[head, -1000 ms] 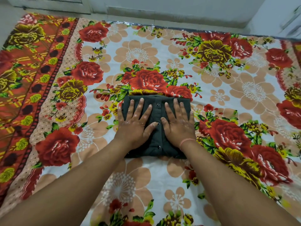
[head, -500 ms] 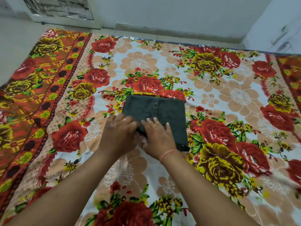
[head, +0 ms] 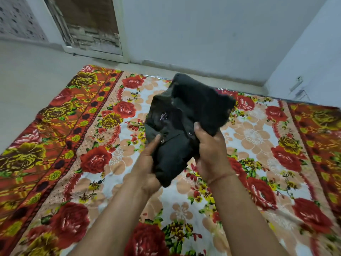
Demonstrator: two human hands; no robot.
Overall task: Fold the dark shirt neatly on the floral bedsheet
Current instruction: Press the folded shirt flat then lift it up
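dark shirt (head: 186, 122) folded, bundle lifted above bedsheet (head: 103, 145) centre | left hand (head: 147, 163); right hand (head: 210, 154): both gripping it | remaining: likely set down

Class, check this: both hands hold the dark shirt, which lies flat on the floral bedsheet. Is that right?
Not quite. Both hands, left hand and right hand, do hold the shirt, but the head view shows it lifted in the air above the bedsheet, not lying flat.

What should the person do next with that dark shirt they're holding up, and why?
Probably lower it flat onto the bedsheet. The dark shirt hangs bunched in the air, gripped by the left hand and right hand, so its folds look loose.
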